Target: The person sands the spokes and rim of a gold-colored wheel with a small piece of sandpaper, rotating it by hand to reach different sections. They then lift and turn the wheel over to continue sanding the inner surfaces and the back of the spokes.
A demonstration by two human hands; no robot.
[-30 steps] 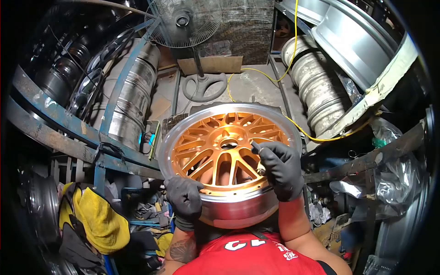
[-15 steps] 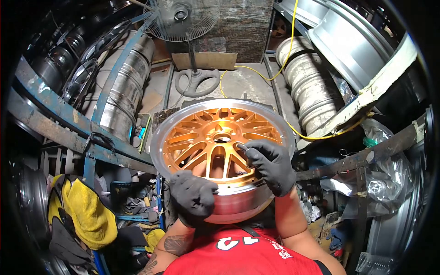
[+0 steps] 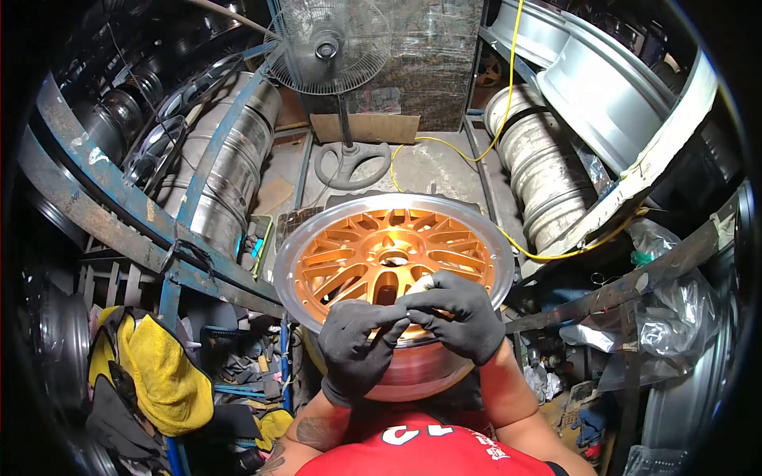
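Note:
A wheel rim point(image 3: 287, 270) with gold spokes and a bare silver outer lip lies face up in front of me. Over its near edge my two hands, in dark grey gloves, meet fingertip to fingertip. My left hand point(image 3: 359, 341) is pinched closed, its fingertips touching those of the other glove. Also closed is my right hand point(image 3: 456, 313), with a small pale patch at its knuckle side that I cannot identify. Whatever small piece sits between the fingertips is hidden by the gloves.
A standing fan point(image 3: 325, 51) is at the back. Stacked rims point(image 3: 230, 159) line the left, and more rims point(image 3: 548, 166) the right. A yellow cable point(image 3: 556, 255) runs along the right side. A yellow cloth point(image 3: 163, 373) hangs at lower left; plastic bags point(image 3: 671, 317) hang at right.
My left hand has risen and moved right to meet my right hand, which has come down and left. The small metallic piece seen in my right fingers earlier is now hidden.

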